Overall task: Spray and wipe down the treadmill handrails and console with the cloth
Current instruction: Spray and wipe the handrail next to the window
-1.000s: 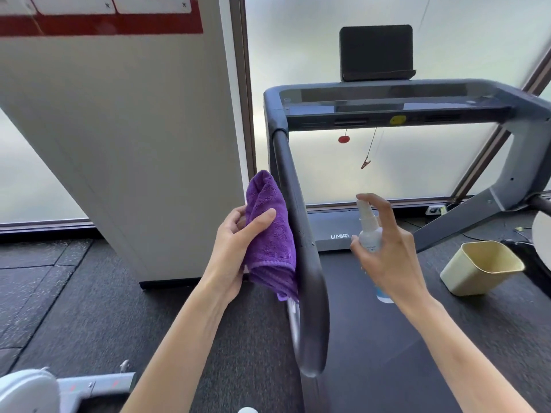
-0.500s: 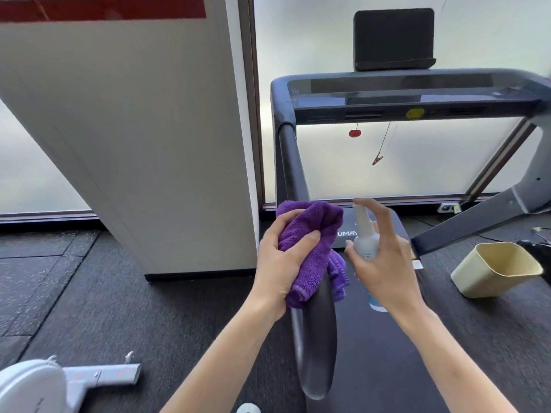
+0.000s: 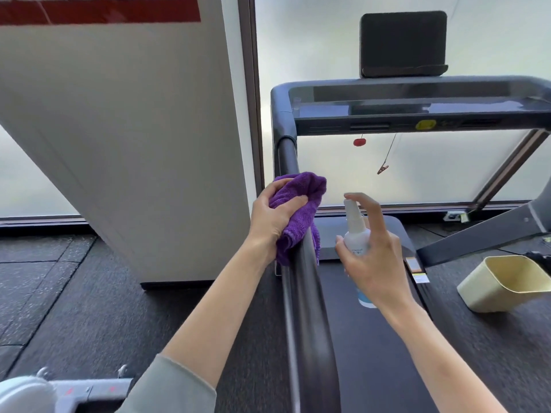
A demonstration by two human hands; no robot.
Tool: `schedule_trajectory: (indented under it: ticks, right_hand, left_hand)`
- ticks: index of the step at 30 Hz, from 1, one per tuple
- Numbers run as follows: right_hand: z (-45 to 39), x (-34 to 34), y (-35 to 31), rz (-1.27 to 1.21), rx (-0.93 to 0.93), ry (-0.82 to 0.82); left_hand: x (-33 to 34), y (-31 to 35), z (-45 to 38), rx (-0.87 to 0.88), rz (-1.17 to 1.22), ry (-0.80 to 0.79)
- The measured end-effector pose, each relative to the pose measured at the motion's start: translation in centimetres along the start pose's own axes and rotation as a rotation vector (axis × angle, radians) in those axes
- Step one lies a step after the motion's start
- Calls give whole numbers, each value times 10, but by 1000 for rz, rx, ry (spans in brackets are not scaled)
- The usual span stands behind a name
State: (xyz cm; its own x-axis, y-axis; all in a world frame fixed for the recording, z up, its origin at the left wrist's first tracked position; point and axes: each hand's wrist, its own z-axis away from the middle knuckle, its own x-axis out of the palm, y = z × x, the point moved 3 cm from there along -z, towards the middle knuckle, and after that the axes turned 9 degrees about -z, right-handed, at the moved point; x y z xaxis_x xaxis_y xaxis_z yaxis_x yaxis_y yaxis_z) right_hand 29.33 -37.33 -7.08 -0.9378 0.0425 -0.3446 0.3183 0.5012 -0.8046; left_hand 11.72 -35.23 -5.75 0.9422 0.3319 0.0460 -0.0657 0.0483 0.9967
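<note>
Your left hand (image 3: pixel 272 216) slid the gripped cloth (image 3: pixel 298 210) up the handrail (image 3: pixel 307 308) | right hand (image 3: pixel 377 260) grips spray bottle (image 3: pixel 356 234) | console (image 3: pixel 417 107) probably unwiped.

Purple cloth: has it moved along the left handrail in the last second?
Yes. The purple cloth, gripped by the left hand, has slid up the left handrail toward the console, away from the rail's near end.

Bright backlit haze, slight motion blur
</note>
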Motion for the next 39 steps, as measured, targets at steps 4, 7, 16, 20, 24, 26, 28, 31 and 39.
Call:
schedule_trajectory:
  ticks: [4,7,16,20,24,26,28,31,39]
  right_hand:
    - [-20,13,2,21,2,-15]
    - [-33,22,3,23,11,-14]
    - [-58,19,11,57,109,110]
    - [-56,16,8,49,99,145]
    - [-47,12,-1,28,84,120]
    - [-43,7,-8,35,62,110]
    - [-38,2,-14,17,57,87]
    - [-31,-9,-22,-14,39,35]
    - [-24,-33,-24,-27,3,-27]
  left_hand:
    - [1,-1,-32,8,-23,-31]
    - [2,-1,-58,40,-49,-1]
    - [11,16,-132,93,-467,-35]
    - [11,11,-120,241,-674,-125]
    - [7,23,-100,137,-468,-216]
    - [5,22,-88,80,-411,-228]
    - [3,18,-74,66,-367,-229]
    - [5,17,-52,94,-319,-195]
    - [-2,43,-60,-152,-547,-249]
